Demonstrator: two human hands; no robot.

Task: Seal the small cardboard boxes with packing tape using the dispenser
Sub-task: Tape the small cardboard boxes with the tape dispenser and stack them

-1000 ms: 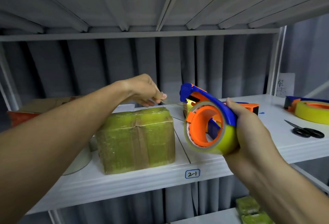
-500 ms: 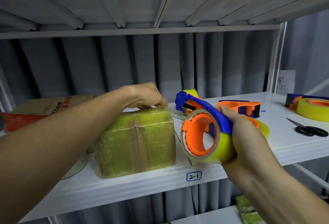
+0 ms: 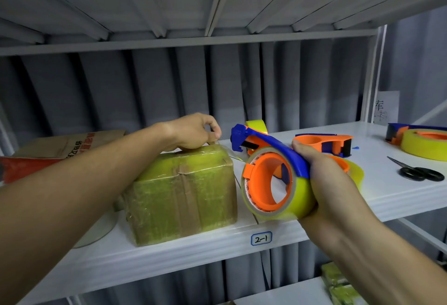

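A small cardboard box point(image 3: 183, 195), wrapped in yellowish clear tape, stands on the white shelf point(image 3: 169, 254). My left hand point(image 3: 193, 132) rests on the box's top rear edge, its fingers pinching the free end of the tape against the top right corner. A thin clear strip of tape point(image 3: 232, 155) runs from there to the blue and orange tape dispenser point(image 3: 268, 174), which my right hand point(image 3: 321, 178) grips just right of the box, a yellow-tinted roll loaded on it.
Further right on the shelf lie a second orange dispenser point(image 3: 324, 143), a third dispenser with a yellow roll point(image 3: 425, 142) and black scissors point(image 3: 418, 171). A flattened carton point(image 3: 60, 146) lies at the back left. A clear roll point(image 3: 96, 229) sits left of the box. Wrapped boxes point(image 3: 338, 283) on the shelf below.
My left hand came down from above the box onto its top rear corner with the tape end. The dispenser moved down and closer to the box's right side.
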